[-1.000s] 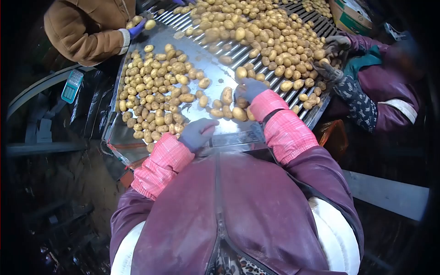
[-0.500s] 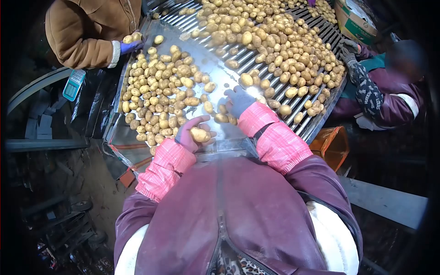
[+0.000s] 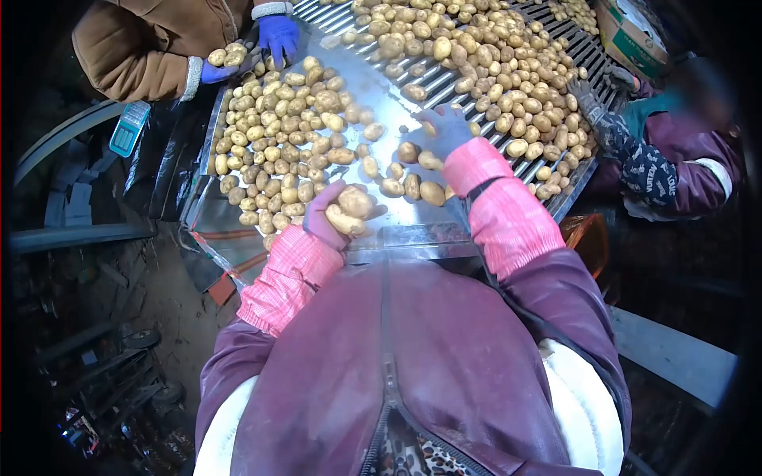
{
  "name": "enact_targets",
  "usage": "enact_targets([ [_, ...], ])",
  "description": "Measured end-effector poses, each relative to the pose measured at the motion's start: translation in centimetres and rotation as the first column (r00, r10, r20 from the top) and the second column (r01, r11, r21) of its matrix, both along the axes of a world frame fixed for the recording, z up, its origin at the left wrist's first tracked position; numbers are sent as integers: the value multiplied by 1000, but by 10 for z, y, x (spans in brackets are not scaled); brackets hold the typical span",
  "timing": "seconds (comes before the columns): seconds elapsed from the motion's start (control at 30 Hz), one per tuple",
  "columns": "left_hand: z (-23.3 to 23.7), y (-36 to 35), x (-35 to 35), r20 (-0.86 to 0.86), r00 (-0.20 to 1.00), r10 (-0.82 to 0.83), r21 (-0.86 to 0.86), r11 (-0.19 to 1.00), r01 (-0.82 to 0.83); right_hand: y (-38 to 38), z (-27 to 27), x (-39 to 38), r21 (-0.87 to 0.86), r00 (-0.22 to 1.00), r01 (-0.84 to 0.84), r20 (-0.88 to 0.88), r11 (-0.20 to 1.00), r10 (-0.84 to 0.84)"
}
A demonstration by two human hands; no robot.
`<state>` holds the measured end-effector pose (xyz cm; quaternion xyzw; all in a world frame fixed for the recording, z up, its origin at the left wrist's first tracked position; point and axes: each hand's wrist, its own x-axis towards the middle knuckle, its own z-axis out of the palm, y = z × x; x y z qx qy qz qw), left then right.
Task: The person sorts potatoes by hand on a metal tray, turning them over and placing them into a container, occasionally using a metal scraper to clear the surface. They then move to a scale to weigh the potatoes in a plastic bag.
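Note:
My left hand point(image 3: 329, 218), in a purple glove, is closed around two potatoes point(image 3: 355, 203) near the front edge of the metal tray point(image 3: 397, 236). My right hand point(image 3: 444, 133), in a grey-purple glove, reaches over the tray where it meets the metal rollers point(image 3: 441, 92). Its fingers are curled by a potato, and whether they grip it cannot be made out. Several loose potatoes point(image 3: 412, 186) lie between my two hands. A spread of potatoes point(image 3: 278, 151) covers the left part of the tray.
A co-worker in a brown jacket point(image 3: 131, 55) handles potatoes at the upper left. Another person's gloved hand point(image 3: 587, 103) rests beside the potato heap point(image 3: 508, 87) on the right. A cardboard box point(image 3: 631, 40) stands upper right, an orange container point(image 3: 586, 238) below the rollers.
My left hand now holds two potatoes instead of one. My right hand has moved up and right, toward the rollers. The brown-jacketed co-worker's second hand has come into view over the potatoes.

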<state>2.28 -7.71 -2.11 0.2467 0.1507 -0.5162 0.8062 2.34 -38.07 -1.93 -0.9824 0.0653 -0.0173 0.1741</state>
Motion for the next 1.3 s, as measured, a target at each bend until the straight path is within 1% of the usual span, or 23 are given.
enact_targets([
  [0.03,-2,-2,2,-22,999,26,-59,998,-27,5,-1,-2,130,998,17,54,991,-24],
  [0.1,16,-4,5,-157,984,82,-91,991,-97,23,-3,-8,398,973,-192,199,897,120],
  [0.17,21,-5,4,-162,975,152,-77,983,-166,65,84,-37,832,983,-68,-38,550,180],
  [0.2,15,-3,3,-103,975,198,-53,978,-204,69,105,-47,855,957,164,-260,493,132],
  [0.3,5,4,2,-4,987,162,-7,987,-162,27,43,-51,647,985,-9,137,763,-105],
  [0.33,12,0,-1,-3,989,146,-3,989,-146,9,26,-55,295,985,-47,175,954,-6],
  [0.4,16,-1,-2,-66,995,72,-46,996,-75,11,14,-58,15,976,-215,-41,976,216],
  [0.5,9,-3,0,-162,987,3,-190,981,-34,28,-15,-52,88,990,-19,-135,996,31],
  [0.57,14,-11,-6,-161,985,53,-2,999,-54,25,-21,-46,259,986,49,-166,965,-6],
  [0.6,18,-16,-8,-157,985,77,88,994,-64,25,-20,-49,220,999,17,-53,975,-5],
  [0.7,17,-9,-6,-7,998,-64,-201,978,61,42,25,-55,577,994,-103,23,810,109],
  [0.77,16,-6,-7,1,998,-62,-207,976,61,48,73,-63,801,988,93,-148,591,45],
  [0.83,21,-2,-6,11,997,-73,-235,969,73,23,60,-68,792,993,46,31,609,-116],
  [0.87,21,-1,-6,16,997,-80,-249,965,82,13,63,-78,607,980,194,-83,770,-181],
  [0.93,19,-2,-7,34,997,-73,-235,969,79,17,33,-90,285,996,9,-91,959,18],
  [0.97,19,-2,-8,41,997,-71,-226,971,78,19,18,-97,111,986,-99,-125,989,113],
  [1.0,21,-5,-7,28,994,-107,-209,972,110,51,48,-96,-135,951,-227,-245,964,189],
  [1.1,29,-11,-3,5,991,-135,-147,980,134,68,17,-90,-278,975,-188,-172,942,144],
  [1.13,29,-13,-7,-1,995,-102,-131,986,101,66,18,-85,-260,968,-192,-212,946,138],
  [1.2,22,-8,-9,103,989,-102,-124,986,114,59,22,-89,-105,994,-108,-29,989,106],
  [1.23,14,-9,-9,76,995,-71,-96,992,78,58,32,-88,-27,996,-72,57,997,74],
  [1.27,3,-13,-10,46,998,-45,-67,997,48,60,41,-81,157,999,45,-33,987,-40],
  [1.3,-2,-17,-12,15,1000,-24,-39,999,24,68,44,-80,201,997,-6,81,980,-10],
])
